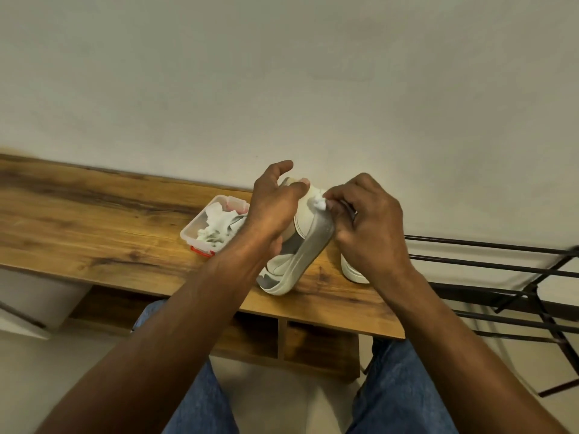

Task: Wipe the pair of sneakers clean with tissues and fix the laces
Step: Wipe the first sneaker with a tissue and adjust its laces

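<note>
Sneakers under inspection: one sneaker [300,245] is tipped on its side near the counter's front edge, toward the right-hand corner, sole facing me. My left hand [275,208] grips its upper, thumb over the top, fingers curled round the far side. My right hand [369,220] pinches a small wad of tissue [319,202] against the upper end of the sole edge. The second sneaker [352,270] stands on the counter [94,220] just beside the first, behind my right wrist; only a white sliver shows.

Progress, as I judge it: wiping is under way, not finished. The sole of the held sneaker looks grey and dull along its length, so cleaning remains there. A clear box [216,230] behind my left forearm holds crumpled tissues, some appearing soiled, which suggests several have been used. I see nothing to show the laces have been attended to.

Not verifiable: the laces of either sneaker, the condition of the second sneaker, and the far side of the held one. Whether the box tissues are fresh or spent I cannot fully tell.
</note>
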